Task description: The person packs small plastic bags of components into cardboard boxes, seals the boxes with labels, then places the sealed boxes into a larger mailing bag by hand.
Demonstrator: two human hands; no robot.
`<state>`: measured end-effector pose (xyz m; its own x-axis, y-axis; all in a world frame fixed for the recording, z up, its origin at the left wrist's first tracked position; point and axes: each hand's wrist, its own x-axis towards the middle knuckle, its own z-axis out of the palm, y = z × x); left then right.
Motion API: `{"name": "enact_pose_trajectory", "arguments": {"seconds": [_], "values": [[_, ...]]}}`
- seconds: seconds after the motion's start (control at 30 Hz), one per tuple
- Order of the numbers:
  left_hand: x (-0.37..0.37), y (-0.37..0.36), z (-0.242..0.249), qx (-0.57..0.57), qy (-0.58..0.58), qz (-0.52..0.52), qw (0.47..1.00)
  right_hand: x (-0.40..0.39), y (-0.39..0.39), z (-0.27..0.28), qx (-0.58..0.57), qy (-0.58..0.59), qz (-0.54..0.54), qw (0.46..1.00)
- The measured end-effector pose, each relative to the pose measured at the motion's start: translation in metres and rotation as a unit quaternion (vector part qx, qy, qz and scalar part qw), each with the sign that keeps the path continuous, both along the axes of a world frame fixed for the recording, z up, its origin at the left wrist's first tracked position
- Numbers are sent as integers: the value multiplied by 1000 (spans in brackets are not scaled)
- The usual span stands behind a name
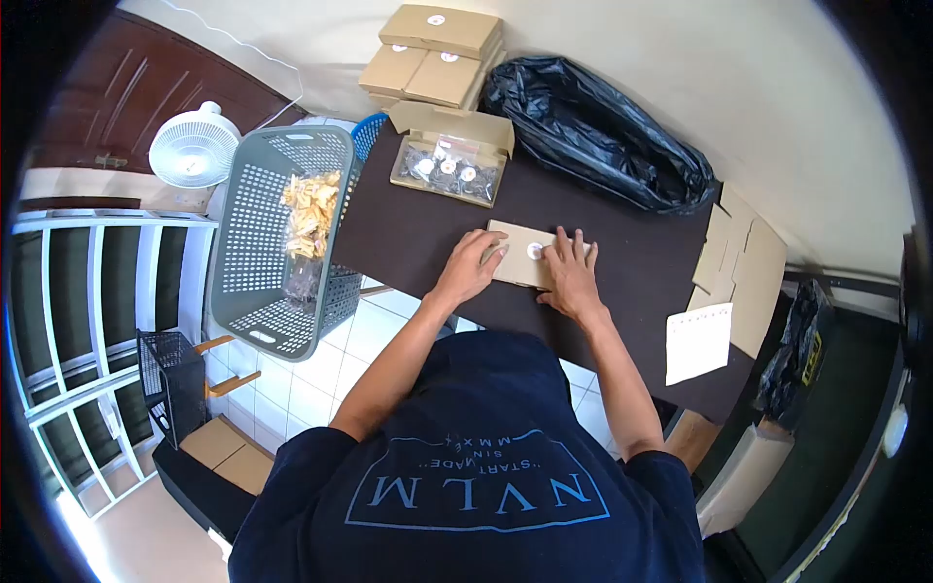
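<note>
A small closed cardboard box (511, 262) lies flat on the dark table in front of me, with a round white sticker (535, 251) on its lid. My left hand (470, 265) grips the box's left end, thumb and fingers bent around it. Over the right part of the lid, my right hand (571, 272) rests with its fingers spread, one fingertip at the sticker's edge. Just beyond stands an open cardboard box (398, 175) holding clear-wrapped packets with round white labels (447, 167).
Closed boxes (442, 29) are stacked at the back beside a black plastic bag (603, 136). Flat cardboard (753, 272) and a paper sheet (698, 342) lie at right. A grey basket (243, 228) with bagged yellowish pieces (311, 209) and a white fan (194, 146) stand left.
</note>
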<state>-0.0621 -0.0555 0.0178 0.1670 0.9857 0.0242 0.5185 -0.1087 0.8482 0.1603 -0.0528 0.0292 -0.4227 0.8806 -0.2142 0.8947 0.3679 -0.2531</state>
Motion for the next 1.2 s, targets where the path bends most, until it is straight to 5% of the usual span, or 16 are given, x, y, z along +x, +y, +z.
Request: {"name": "enact_pose_trajectory", "arguments": {"seconds": [0.1,0.3,0.37,0.6,0.9,1.2], "values": [[-18,6,9,-72,-86,73,991,-2,11,-4,-16,1,4,1000],[-64,2,-9,-87,-77,108,987,-5,22,29,-37,76,2,996],[-77,-4,-18,-139,-180,195,954,-12,35,51,-49,95,-5,994],[-101,-25,-44,-144,-136,264,944,-90,149,140,57,218,50,973],[-122,-18,-57,-138,-168,320,922,-219,286,84,185,124,92,971],[-167,114,-37,13,-51,318,947,-225,282,74,329,101,86,935]]}}
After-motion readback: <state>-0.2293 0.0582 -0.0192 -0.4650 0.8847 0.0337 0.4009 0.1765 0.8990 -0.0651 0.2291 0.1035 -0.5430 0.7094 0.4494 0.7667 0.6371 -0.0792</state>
